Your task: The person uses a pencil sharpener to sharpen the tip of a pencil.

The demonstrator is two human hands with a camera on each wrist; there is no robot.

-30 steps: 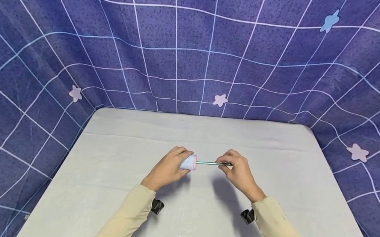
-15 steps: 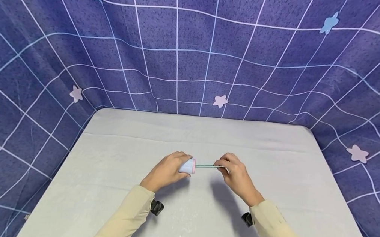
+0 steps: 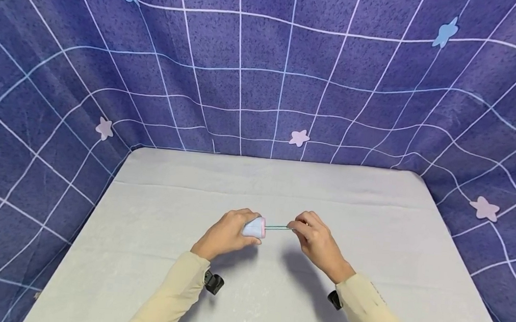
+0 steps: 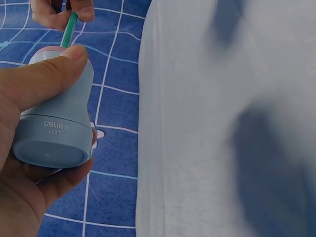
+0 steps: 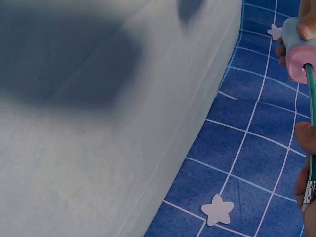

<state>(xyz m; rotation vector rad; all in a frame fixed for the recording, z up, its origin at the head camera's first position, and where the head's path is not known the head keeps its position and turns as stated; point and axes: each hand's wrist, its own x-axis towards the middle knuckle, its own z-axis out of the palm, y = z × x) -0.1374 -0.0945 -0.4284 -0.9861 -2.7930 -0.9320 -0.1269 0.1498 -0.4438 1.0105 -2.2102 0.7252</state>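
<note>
A light-blue pencil sharpener (image 3: 253,227) with a pink front face is gripped in my left hand (image 3: 225,235), held above the table. In the left wrist view, the thumb lies across the body of the sharpener (image 4: 57,129), and lettering shows near its base. A green pencil (image 3: 276,227) runs into the hole in the pink face; its tip is hidden inside. My right hand (image 3: 320,243) pinches the pencil between thumb and fingers, a short way from the sharpener. The right wrist view shows the silver ferrule (image 5: 310,191) at the pencil's back end.
Beneath both hands is a table with a pale cloth (image 3: 182,185), on which their shadows fall. A blue curtain (image 3: 264,90) with grid lines and stars hangs behind and along the sides. Each wrist carries a small black camera (image 3: 214,283).
The right hand has shifted slightly left, toward the sharpener, and less pencil shows between them. The pencil's back end, seen past the fingers earlier, is now hidden in the head view.
</note>
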